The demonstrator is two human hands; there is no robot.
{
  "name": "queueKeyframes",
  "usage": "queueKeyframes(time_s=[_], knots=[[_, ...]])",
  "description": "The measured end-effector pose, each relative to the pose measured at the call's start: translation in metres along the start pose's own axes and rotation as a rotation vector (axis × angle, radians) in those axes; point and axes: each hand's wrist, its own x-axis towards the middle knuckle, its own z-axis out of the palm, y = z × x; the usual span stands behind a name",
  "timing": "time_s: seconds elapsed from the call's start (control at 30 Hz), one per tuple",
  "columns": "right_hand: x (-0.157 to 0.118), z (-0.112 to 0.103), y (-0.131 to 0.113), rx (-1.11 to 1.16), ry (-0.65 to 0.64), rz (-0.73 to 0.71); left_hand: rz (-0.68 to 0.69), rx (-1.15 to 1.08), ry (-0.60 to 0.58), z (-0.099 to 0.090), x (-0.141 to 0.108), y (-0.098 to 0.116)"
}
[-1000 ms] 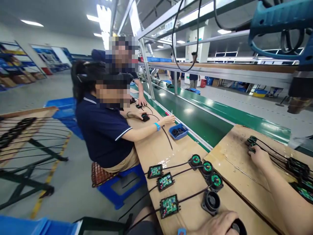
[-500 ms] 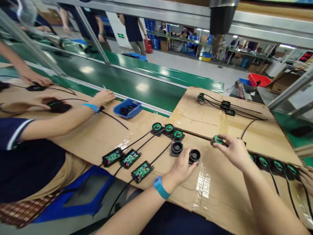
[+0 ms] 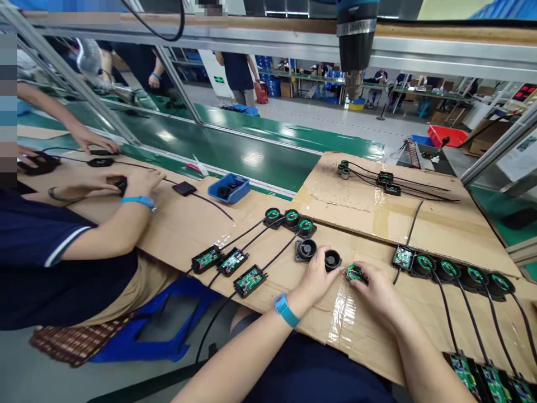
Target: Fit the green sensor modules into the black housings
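My left hand (image 3: 315, 275) grips a black round housing with a square flange (image 3: 333, 259) on the cardboard-covered bench. A second black housing (image 3: 306, 249) sits just left of it. Between the thumb and fingers of my right hand (image 3: 375, 286) is a small round part with a green circuit board (image 3: 354, 273), close to the right of the held housing. Behind these lie three housings with green boards inside (image 3: 292, 217), cabled to black boxes with open circuit boards (image 3: 250, 280). A similar small box (image 3: 403, 257) lies beyond my right hand.
A row of cabled housings (image 3: 450, 268) runs along the right. A blue bin (image 3: 229, 188) holds black parts at the back left. A raised cardboard sheet (image 3: 335, 193) carries more cabled parts. A power tool (image 3: 356, 50) hangs overhead. A co-worker's arm (image 3: 109, 224) is at left.
My right hand has brought the round green-board part left and nearer, beside the housing. My left hand keeps its hold on the housing. The view has shifted, showing more boxes at lower right.
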Motion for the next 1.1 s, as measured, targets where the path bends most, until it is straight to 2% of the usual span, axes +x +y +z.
queueKeyframes(time_s=[0.1, 0.17, 0.23, 0.33, 0.4, 0.5, 0.63, 0.9, 1.1], knots=[[-0.002, 0.003, 0.006, 0.038, 0.024, -0.006, 0.1, 0.022, -0.066, -0.007, -0.003, 0.001], [-0.003, 0.005, 0.007, 0.068, 0.061, 0.006, 0.12, 0.041, -0.107, -0.009, -0.005, -0.001], [-0.006, 0.006, 0.002, 0.099, 0.172, 0.005, 0.077, 0.045, -0.099, -0.007, -0.007, -0.004], [-0.013, 0.006, -0.014, 0.148, 0.413, -0.043, 0.0, 0.037, -0.048, -0.002, -0.008, -0.008], [-0.015, 0.01, -0.027, 0.169, 0.497, -0.094, 0.019, 0.035, -0.037, -0.001, -0.009, -0.009], [-0.013, 0.023, -0.038, 0.161, 0.509, -0.164, 0.139, 0.039, -0.046, -0.002, -0.009, -0.007], [-0.007, 0.041, -0.036, 0.122, 0.476, -0.185, 0.301, 0.072, -0.057, -0.005, -0.008, -0.005], [-0.008, 0.047, -0.039, 0.049, 0.468, -0.114, 0.274, 0.044, -0.091, -0.004, -0.009, -0.003], [-0.008, 0.05, -0.044, -0.01, 0.48, -0.104, 0.315, 0.018, -0.057, -0.001, -0.009, -0.007]])
